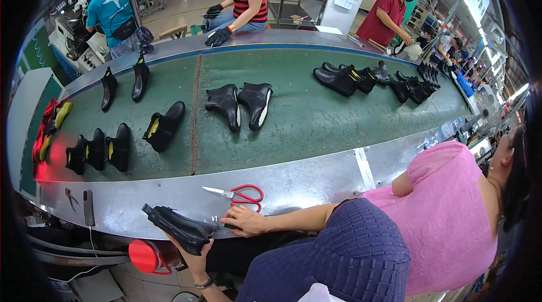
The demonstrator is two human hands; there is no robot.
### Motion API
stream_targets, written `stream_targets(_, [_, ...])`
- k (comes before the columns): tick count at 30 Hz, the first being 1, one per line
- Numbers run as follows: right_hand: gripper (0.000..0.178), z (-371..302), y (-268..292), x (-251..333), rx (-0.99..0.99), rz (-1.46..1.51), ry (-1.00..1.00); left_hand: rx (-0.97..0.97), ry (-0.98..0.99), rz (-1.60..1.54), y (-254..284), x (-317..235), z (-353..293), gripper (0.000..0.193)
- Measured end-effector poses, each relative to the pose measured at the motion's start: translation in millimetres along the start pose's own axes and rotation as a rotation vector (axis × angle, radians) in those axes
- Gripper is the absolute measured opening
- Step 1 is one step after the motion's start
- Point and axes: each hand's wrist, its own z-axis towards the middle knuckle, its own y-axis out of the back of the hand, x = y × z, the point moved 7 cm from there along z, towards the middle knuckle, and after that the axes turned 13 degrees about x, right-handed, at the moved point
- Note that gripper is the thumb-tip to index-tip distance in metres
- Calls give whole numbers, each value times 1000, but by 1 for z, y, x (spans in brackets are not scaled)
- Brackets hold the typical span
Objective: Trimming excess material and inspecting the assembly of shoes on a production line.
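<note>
A black ankle boot (pixel 179 227) lies tilted in my left hand (pixel 195 258), which grips it from below at the near edge of the metal ledge (pixel 316 186). My right hand (pixel 247 221) rests on that ledge just right of the boot, its fingers curled over a small dark item that I cannot identify. Beyond my right hand lie scissors with red handles (pixel 247 193), their blades pointing left. Farther left on the ledge are a dark slim handheld tool (pixel 88 208) with a white cord and a small pair of pliers or nippers (pixel 71 200).
Across the ledge runs a green conveyor belt (pixel 282 152) carrying several black boots, including a pair (pixel 239 104) in the middle. A red-lidded container (pixel 145 255) stands below the ledge. Close on my right sits a person in pink (pixel 451 217); other people work across the belt.
</note>
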Motion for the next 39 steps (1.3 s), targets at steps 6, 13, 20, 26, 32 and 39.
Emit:
stream_targets(6, [56, 0, 1, -4, -54, 14, 20, -27, 29, -42, 5, 12, -5, 128])
stream_targets(13, [55, 2, -1, -5, -8, 34, -7, -37, 43, 26, 10, 19, -3, 128])
stream_targets(20, [55, 4, 0, -4, -26, 28, 20, -32, -2, 42, 11, 13, -3, 127])
stream_targets(26, [55, 4, 0, -4, -29, 22, 15, -14, 50, -34, 11, 21, -3, 125])
stream_targets(32, [54, 6, 0, -4, -23, 33, 7, -18, 32, -56, 14, 26, -5, 125])
stream_targets(39, [54, 8, 0, -3, -41, 29, 18, -11, 57, -27, 17, 26, -5, 128])
